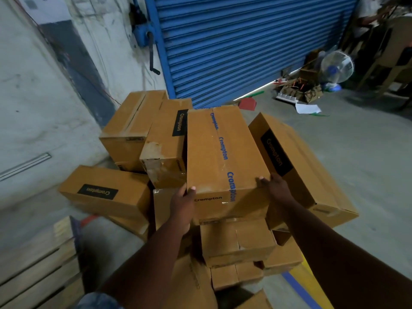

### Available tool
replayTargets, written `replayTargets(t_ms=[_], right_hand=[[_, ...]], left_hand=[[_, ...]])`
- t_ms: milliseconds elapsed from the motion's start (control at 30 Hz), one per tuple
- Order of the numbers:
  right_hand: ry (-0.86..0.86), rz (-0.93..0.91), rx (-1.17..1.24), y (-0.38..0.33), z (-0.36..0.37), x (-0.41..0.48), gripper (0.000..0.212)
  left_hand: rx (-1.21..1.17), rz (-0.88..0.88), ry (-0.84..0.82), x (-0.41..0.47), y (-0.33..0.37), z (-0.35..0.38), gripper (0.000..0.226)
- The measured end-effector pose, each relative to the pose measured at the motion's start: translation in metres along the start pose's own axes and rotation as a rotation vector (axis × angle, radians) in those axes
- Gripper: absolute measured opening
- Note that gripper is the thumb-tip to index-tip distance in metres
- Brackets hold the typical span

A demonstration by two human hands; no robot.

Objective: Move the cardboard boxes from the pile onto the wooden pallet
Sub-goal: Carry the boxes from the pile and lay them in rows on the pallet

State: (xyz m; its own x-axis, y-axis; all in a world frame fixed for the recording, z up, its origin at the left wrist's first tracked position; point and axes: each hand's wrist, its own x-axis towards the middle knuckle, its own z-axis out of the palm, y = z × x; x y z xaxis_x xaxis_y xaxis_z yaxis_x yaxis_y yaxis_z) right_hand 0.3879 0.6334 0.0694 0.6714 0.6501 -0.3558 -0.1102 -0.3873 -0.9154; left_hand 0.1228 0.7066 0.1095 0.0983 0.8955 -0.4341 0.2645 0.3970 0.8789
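A long cardboard box [220, 152] with blue Crompton tape lies on top of the pile of brown boxes [165, 148] in the middle of the view. My left hand [181, 205] grips its near left corner, thumb on top. My right hand [276, 188] holds its near right corner. Both hands are closed on this box. The wooden pallet [38, 264] shows at the bottom left, its slats bare.
More boxes lie around the pile: one [104, 192] at the left on the floor, a long one [305, 170] at the right, smaller ones [236, 241] under my arms. A blue roller shutter [245, 45] stands behind. A fan [336, 66] and clutter sit at the far right.
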Motion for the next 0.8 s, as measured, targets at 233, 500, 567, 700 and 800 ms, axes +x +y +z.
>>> replayTargets(t_ms=[233,500,567,700,800], right_hand=[[0.002,-0.053,0.013,-0.057,0.0,-0.053,0.019],[0.0,-0.218,0.119,-0.108,0.013,-0.152,0.013],[-0.044,-0.268,0.157,-0.128,0.029,-0.183,0.019],[-0.152,-0.343,0.195,-0.163,0.078,-0.256,0.022],[-0.246,-0.353,0.218,-0.176,0.131,-0.321,0.026]], left_hand=[[-0.115,0.011,-0.042,-0.035,0.041,-0.031,0.048],[-0.146,0.135,-0.054,-0.101,0.089,-0.102,0.051],[-0.167,0.181,-0.026,-0.118,0.096,-0.134,0.049],[-0.218,0.271,0.063,-0.16,0.103,-0.221,0.044],[-0.218,0.292,0.146,-0.188,0.097,-0.309,0.044]])
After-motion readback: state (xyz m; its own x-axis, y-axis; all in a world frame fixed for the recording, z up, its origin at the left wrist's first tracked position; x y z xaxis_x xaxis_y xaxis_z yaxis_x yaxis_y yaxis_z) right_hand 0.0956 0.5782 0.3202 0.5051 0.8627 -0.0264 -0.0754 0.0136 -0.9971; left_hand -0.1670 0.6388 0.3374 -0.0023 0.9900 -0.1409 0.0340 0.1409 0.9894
